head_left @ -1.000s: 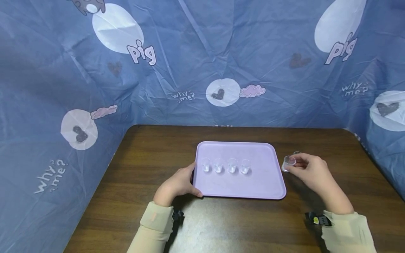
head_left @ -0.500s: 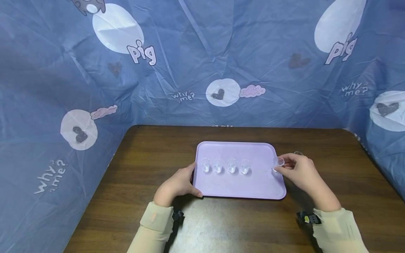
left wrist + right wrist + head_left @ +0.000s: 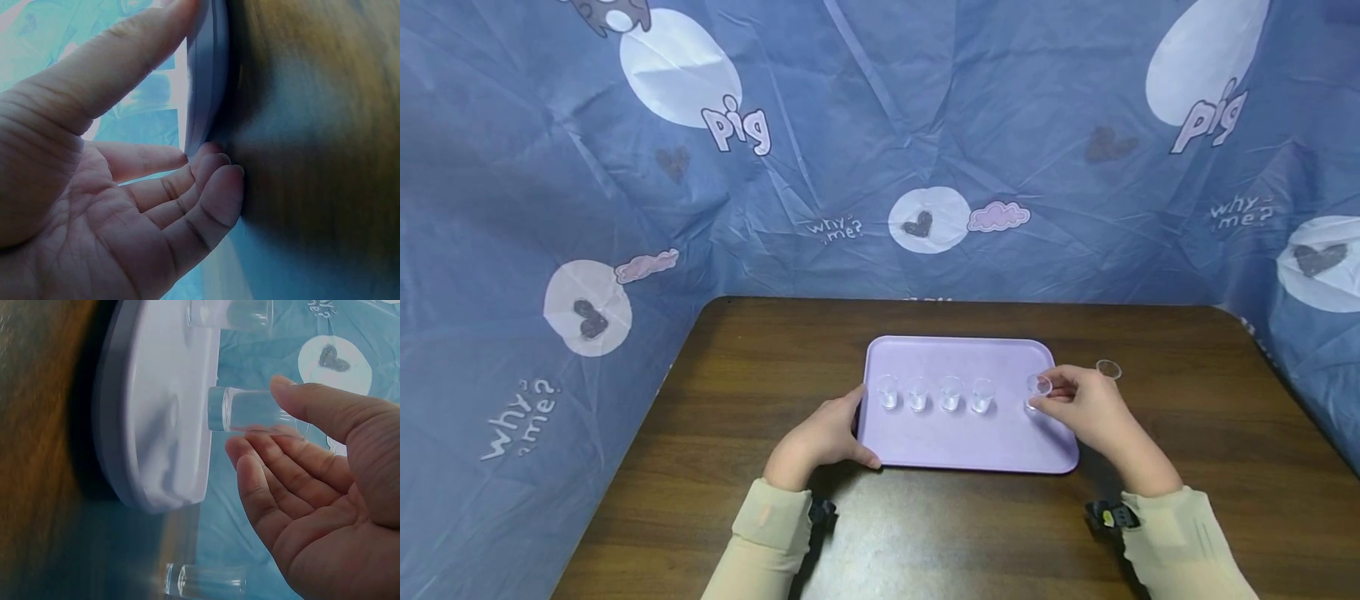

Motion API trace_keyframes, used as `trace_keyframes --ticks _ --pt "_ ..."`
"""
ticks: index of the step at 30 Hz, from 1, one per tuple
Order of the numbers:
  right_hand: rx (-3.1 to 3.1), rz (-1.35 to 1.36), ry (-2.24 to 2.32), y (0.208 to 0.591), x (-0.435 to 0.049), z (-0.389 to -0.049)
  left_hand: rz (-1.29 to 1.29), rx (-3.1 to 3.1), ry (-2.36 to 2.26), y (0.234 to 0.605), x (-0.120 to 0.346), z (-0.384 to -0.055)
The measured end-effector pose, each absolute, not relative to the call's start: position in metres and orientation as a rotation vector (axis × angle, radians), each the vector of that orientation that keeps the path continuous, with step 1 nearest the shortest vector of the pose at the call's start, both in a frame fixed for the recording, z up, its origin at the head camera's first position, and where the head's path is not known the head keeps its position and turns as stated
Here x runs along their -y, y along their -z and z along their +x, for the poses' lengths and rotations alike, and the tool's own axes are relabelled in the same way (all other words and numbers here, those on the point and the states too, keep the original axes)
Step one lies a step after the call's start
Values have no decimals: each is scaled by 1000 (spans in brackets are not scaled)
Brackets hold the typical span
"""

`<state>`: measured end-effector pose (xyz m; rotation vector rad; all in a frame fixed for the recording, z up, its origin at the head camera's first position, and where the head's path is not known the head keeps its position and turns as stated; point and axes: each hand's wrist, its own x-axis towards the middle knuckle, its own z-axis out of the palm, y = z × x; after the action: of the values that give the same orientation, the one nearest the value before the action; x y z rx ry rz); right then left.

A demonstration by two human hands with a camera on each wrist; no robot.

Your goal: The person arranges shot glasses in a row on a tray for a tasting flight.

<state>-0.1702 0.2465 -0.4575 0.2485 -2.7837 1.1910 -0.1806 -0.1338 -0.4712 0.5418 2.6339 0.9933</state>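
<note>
In the head view, my right hand (image 3: 1097, 407) pinches a small clear plastic cup (image 3: 1037, 388) between thumb and fingers. That cup (image 3: 250, 407) is upright over the right part of the lilac tray (image 3: 955, 446); in the right wrist view its base looks slightly above the tray surface. Several similar clear cups (image 3: 951, 394) stand in a row on the tray, left of the held one. My left hand (image 3: 822, 433) grips the tray's front left corner, with the thumb (image 3: 119, 59) and index finger against its rim and the other fingers curled below.
Another clear cup (image 3: 1108, 369) stands on the brown wooden table (image 3: 760, 350) to the right of the tray, partly hidden behind my right hand. A blue printed cloth (image 3: 850, 150) hangs behind the table and along its sides.
My right hand has carried the clear cup leftward, from beside the tray to over its right part. The cup behind that hand now shows more. The left hand and tray have stayed still.
</note>
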Motion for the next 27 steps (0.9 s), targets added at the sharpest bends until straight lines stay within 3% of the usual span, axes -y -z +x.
trace_keyframes --ticks 27 --pt "2812 279 -1184 471 -222 -180 555 -2631 -979 470 134 -180"
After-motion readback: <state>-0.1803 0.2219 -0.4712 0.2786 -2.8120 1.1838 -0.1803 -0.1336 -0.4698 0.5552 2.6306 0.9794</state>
